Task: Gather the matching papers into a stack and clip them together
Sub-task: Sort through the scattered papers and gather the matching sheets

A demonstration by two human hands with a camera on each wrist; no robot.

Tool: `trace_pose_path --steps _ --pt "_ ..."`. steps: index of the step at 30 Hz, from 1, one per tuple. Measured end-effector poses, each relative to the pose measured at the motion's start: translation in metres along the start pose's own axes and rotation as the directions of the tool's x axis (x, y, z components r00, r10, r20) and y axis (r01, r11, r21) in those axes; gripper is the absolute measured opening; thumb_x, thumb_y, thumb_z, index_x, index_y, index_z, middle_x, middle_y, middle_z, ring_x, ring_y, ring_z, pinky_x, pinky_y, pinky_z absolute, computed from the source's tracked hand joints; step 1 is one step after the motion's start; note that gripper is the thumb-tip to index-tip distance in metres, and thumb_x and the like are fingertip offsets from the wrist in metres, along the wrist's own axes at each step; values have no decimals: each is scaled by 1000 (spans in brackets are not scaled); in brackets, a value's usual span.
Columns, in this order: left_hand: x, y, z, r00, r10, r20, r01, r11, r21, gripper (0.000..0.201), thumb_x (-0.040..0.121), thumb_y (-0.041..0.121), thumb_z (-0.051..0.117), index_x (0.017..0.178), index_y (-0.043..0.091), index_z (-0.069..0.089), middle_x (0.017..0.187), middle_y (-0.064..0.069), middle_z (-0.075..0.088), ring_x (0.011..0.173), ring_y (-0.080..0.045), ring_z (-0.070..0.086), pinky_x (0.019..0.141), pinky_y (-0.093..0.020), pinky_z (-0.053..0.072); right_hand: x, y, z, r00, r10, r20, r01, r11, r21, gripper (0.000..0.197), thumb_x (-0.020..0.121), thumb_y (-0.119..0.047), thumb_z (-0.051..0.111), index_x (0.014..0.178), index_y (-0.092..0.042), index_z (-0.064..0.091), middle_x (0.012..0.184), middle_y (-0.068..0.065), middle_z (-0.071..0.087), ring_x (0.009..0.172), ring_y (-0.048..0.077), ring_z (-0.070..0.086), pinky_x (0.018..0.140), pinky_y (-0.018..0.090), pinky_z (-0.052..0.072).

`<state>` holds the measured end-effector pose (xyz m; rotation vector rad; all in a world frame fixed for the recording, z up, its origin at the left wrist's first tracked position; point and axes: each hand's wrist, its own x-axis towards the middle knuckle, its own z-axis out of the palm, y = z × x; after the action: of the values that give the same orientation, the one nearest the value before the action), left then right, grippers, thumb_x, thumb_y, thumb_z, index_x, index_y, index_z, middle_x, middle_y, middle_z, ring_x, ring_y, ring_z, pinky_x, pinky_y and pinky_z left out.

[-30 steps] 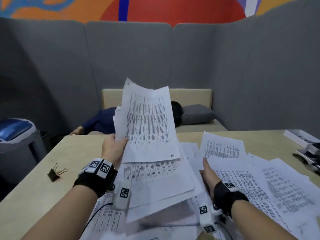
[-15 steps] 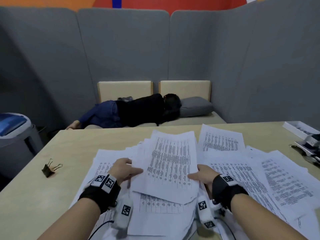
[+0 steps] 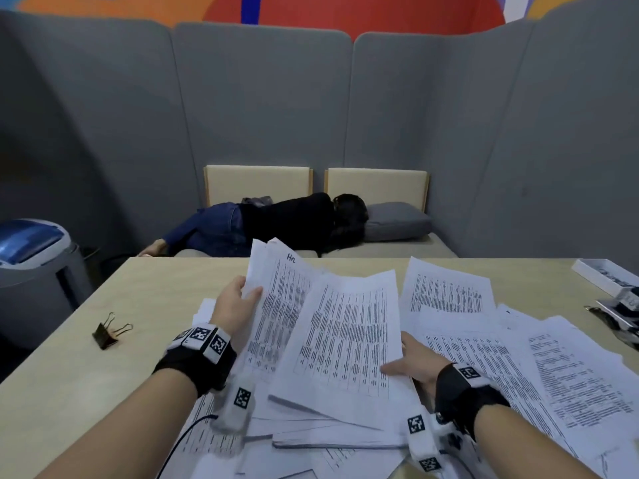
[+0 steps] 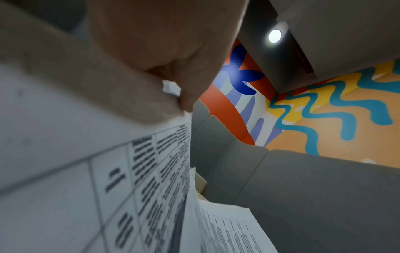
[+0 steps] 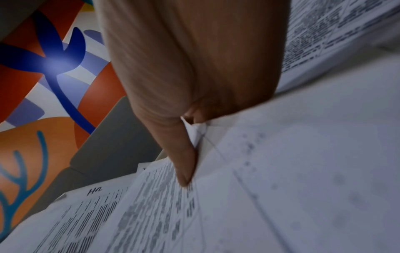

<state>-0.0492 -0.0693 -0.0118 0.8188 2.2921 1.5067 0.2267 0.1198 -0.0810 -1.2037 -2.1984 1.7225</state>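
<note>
Printed table sheets lie scattered over the wooden table (image 3: 148, 299). My left hand (image 3: 246, 292) pinches the left edge of a sheet marked "Hn" (image 3: 276, 305) and holds it tilted up off the pile. In the left wrist view the thumb and fingers (image 4: 184, 95) close on that paper's edge (image 4: 164, 154). My right hand (image 3: 397, 361) grips the right edge of another sheet (image 3: 345, 344), thumb on top, fingers hidden beneath. The right wrist view shows the thumb (image 5: 184, 162) pressed on this paper (image 5: 281, 171). A black binder clip (image 3: 110, 335) lies alone at the table's left.
More loose sheets (image 3: 570, 375) spread to the right and a thicker pile (image 3: 328, 440) lies near me. A white box (image 3: 601, 274) and a dark desk tool (image 3: 622, 312) sit at the right edge. A person lies on the sofa (image 3: 294, 219) beyond; a bin (image 3: 31, 254) stands left.
The sheets my left hand held upright came down onto the pile. Now the left hand lifts the "Hn" sheet at the left while the right hand has taken the top sheet's right edge.
</note>
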Motion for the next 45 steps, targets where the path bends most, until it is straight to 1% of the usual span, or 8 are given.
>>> trace_pose_path --steps 6,11,20,24,27,33,42,45 --pt "-9 -19 36 893 -296 339 161 914 372 84 85 58 58 143 4 28 136 -15 49 115 -29 55 92 -36 49 2 -3 5 999 19 -32 -24 989 -147 104 64 -22 86 146 -13 23 140 3 48 122 19 52 103 32 43" --pt "-11 -19 59 904 -291 312 51 800 598 91 77 69 58 139 8 31 135 -14 42 116 -31 53 89 -38 49 2 -5 8 999 0 -43 -4 994 -108 101 71 -48 78 147 -12 21 148 5 38 133 23 41 106 33 35" --pt "-3 -20 55 864 -350 362 245 920 305 92 87 67 41 145 -1 20 143 -20 41 120 -35 51 98 -45 48 -7 -26 3 986 -126 -106 138 983 122 70 81 -18 72 140 -16 34 140 1 49 122 18 53 109 38 38" --pt "-1 5 41 933 -201 300 240 966 -100 69 95 54 40 143 7 22 140 -14 43 119 -32 51 98 -45 46 -35 -73 0 943 -313 -112 331 911 246 50 88 -1 63 125 -28 43 123 -9 58 111 6 58 94 22 46" --pt "-5 44 24 982 65 175 2 935 -354 47 98 40 44 135 16 29 135 -7 49 115 -22 55 102 -46 45 -50 -110 -5 880 -432 -200 470 852 231 46 85 -2 66 122 -22 48 121 -1 63 110 13 62 98 32 49" --pt "-14 94 -5 904 426 -32 -386 783 -487 49 99 13 47 141 17 23 133 -1 50 118 -9 54 99 -25 46 -65 -159 -7 777 -542 -320 610 774 172 58 80 -6 73 125 -25 41 116 -13 61 103 -3 60 92 20 49" --pt "-34 59 10 906 423 18 -390 850 -353 30 101 5 39 128 15 34 116 14 53 101 16 54 96 -23 48 -50 -145 9 814 -416 -406 552 772 315 43 78 1 72 116 -13 57 111 4 70 102 20 67 98 44 50" --pt "-36 70 8 895 446 -28 -419 816 -399 28 101 4 37 125 18 35 117 10 56 107 3 57 93 -22 48 -49 -157 4 770 -432 -470 609 719 336 35 80 2 70 106 -17 59 108 6 70 101 23 67 91 39 54"
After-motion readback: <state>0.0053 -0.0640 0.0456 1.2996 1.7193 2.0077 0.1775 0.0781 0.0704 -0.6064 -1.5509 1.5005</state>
